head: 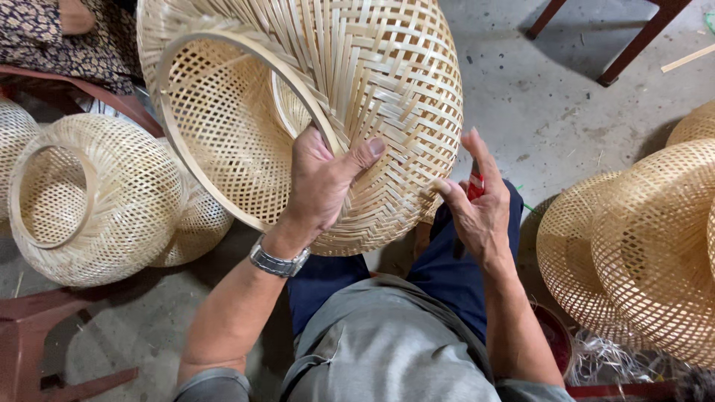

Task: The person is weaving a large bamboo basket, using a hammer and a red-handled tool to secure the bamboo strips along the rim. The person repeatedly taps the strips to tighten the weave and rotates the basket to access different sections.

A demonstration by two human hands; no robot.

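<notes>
Person seated, woven bamboo basket (pixel 335 97) tilted over lap. Left hand (pixel 322 182) grips basket at ring rim (pixel 246 89), fingers inside, thumb outside on weave. Right hand (pixel 477 208) closed round red-handled cutter (pixel 474 184) w/ index finger extended, just beside basket's lower wall. To do well: judged best to hold rim firm, trim stray strip ends flush w/o nicking weave. Finished baskets (pixel 97 197) left; more stacked (pixel 640 253) right, on concrete floor (pixel 536 112).

Grey concrete floor (pixel 551 112) — dark wooden chair legs (pixel 633 45) (top right), daylight.
</notes>
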